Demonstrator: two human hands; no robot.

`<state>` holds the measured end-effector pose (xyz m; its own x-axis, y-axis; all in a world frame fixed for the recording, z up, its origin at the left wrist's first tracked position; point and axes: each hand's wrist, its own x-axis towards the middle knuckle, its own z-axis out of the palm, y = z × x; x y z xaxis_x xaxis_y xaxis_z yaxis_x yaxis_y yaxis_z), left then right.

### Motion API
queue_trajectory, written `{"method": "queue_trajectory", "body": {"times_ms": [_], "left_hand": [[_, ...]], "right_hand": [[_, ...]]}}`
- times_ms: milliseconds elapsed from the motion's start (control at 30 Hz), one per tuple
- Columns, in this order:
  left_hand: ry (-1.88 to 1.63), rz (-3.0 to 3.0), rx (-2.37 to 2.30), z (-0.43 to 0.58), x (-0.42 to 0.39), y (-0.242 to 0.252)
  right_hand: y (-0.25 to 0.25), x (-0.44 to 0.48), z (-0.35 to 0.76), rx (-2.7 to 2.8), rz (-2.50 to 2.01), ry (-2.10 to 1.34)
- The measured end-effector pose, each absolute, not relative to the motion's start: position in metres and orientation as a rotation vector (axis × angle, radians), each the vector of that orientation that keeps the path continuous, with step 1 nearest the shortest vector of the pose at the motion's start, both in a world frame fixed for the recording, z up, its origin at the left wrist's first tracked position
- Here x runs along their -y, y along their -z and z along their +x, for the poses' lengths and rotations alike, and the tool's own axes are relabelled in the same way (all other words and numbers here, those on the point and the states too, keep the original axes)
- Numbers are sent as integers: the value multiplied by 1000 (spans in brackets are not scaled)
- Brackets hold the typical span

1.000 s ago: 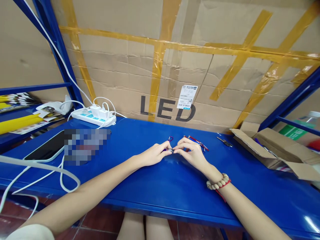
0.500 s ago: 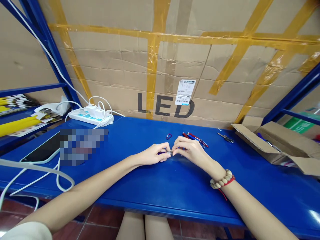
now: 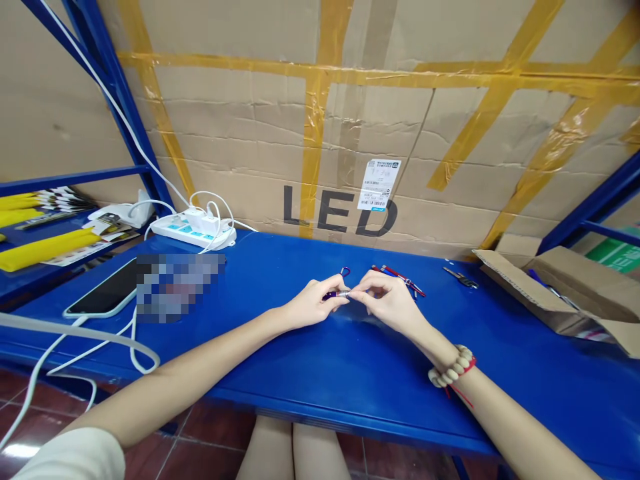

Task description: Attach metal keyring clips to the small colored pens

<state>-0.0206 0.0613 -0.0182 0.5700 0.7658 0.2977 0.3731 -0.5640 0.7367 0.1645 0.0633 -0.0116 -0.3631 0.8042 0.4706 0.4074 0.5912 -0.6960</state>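
Above the middle of the blue table, my left hand (image 3: 311,304) is closed around a small, slim, dark purple tube (image 3: 331,295) with a silver end pointing right. The fingertips of my right hand (image 3: 389,301) are pinched together at that silver end. Part of the tube is hidden inside my left fingers, and its exact kind is unclear. Just behind my left hand lies a small carabiner (image 3: 345,272). Beyond my right hand are several slim red and blue metal tubes (image 3: 403,277), partly covered by it.
Keys (image 3: 461,277) lie to the right, near an open cardboard box (image 3: 520,293). At left are a phone (image 3: 103,290), loose white cables (image 3: 145,363) and a power strip (image 3: 193,233). A large taped carton (image 3: 225,140) stands behind the blue table (image 3: 300,363).
The view has swung slightly left. My hands remain together at the tube, and more of its purple body and silver end now shows between them.
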Motion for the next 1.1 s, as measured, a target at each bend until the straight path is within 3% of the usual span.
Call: {"method": "queue_trajectory", "body": {"times_ms": [167, 600, 1100], "left_hand": [[-855, 2348, -1141, -20, -61, 15], [-918, 2296, -939, -24, -67, 11], [-851, 2405, -1047, -21, -66, 13]], "right_hand": [[15, -64, 158, 1856, -1057, -955], [14, -76, 160, 1760, -1081, -1009], [9, -75, 165, 1755, -1034, -1060]]}}
